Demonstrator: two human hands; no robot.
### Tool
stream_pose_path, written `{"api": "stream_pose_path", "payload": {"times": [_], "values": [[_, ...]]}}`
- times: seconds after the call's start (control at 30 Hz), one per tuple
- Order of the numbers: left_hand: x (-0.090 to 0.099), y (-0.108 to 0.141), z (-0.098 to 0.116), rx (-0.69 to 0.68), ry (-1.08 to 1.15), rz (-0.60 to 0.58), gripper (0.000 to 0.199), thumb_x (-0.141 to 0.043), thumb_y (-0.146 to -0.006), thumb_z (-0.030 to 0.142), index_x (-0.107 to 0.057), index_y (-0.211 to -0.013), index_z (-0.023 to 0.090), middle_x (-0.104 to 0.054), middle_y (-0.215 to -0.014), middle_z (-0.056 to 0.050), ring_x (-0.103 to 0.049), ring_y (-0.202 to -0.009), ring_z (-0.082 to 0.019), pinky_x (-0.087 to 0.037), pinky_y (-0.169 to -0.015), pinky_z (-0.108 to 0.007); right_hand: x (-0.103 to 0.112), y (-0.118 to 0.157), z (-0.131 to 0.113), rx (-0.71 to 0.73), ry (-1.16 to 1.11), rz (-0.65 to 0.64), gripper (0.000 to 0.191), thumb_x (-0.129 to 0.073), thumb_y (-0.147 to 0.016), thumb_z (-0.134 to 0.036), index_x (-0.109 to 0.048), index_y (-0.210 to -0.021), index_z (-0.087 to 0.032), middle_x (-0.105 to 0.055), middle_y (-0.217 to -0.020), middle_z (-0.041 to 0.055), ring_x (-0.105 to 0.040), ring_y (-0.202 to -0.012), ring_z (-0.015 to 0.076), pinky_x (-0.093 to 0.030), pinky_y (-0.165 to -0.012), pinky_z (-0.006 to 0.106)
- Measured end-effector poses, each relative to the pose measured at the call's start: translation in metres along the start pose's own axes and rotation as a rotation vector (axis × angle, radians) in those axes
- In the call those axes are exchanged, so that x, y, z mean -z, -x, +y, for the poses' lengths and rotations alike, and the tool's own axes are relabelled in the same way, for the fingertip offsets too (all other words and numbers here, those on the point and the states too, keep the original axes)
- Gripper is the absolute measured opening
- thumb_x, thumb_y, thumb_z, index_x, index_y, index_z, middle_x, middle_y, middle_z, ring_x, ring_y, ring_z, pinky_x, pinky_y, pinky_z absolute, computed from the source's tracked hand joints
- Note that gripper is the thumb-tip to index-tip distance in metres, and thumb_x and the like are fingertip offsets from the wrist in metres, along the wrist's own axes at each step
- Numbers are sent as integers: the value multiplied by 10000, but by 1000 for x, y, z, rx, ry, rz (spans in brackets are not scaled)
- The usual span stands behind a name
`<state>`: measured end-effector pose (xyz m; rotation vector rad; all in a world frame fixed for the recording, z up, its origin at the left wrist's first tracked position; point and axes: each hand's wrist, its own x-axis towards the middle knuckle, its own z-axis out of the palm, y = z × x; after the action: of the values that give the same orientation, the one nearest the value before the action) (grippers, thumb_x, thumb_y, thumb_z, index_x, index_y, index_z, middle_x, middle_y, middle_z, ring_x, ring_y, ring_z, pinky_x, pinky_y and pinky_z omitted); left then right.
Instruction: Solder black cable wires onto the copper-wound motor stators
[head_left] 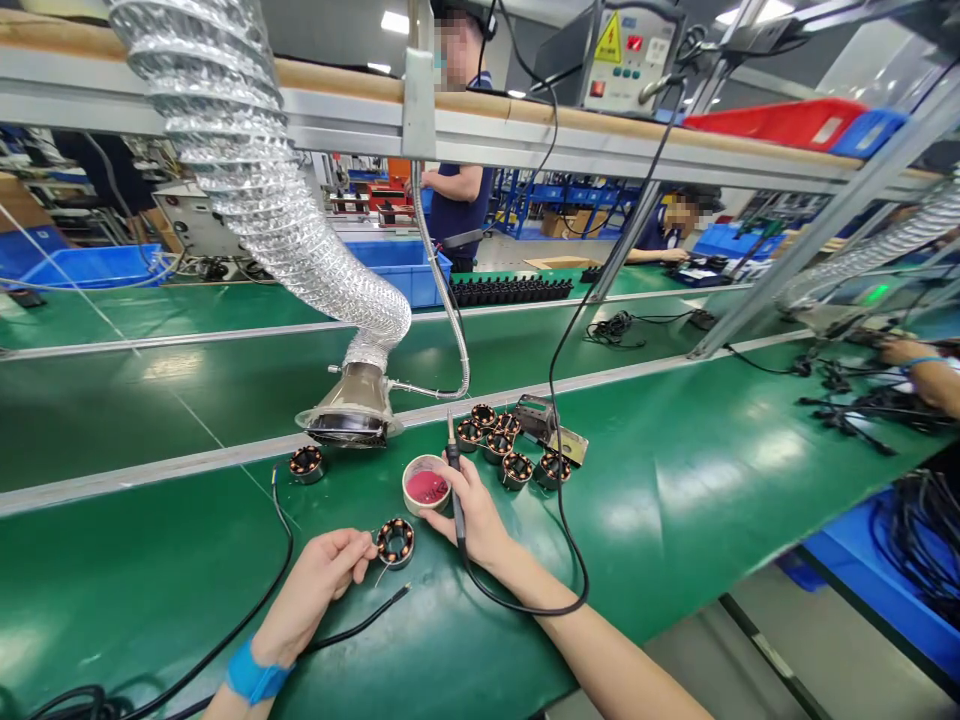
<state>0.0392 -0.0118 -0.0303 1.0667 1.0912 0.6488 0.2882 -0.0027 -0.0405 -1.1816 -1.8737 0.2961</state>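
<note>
My left hand (330, 577), with a blue wristband, pinches the left edge of a round copper-wound coil ring (395, 544) at the green bench. In my right hand (469, 505) are a soldering iron (455, 490), its tip pointing up, and a small round tub (426, 486) with a reddish inside, gripped at its right side. A black cable with a bare end (375, 617) lies just below the coil ring. Several more coil rings (499, 445) cluster to the right of the iron, and a single one (306, 464) sits to the left.
A fume hood (352, 405) on a silver duct (300, 210) hangs beyond the tub. Metal brackets (551, 425) lie behind the coil rings. The iron's black cord loops over my right forearm. Across the bench are blue bins (390, 270) and people; another person's hand (907, 350) is far right.
</note>
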Motion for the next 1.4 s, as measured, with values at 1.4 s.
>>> {"api": "stream_pose_path", "payload": {"times": [1.4], "values": [[-9,-4,5,-109,43,59,533,-582,-809,629,-651,-763,103,-505,-483,39,-235,-372,-48,-126,-411,-235,-36,18,-30,275,-85,-91,331,-519,-975,-162,-497,-1301,-212,-478,-1336,174,-587,-1199,259,-547,-975,394]]}}
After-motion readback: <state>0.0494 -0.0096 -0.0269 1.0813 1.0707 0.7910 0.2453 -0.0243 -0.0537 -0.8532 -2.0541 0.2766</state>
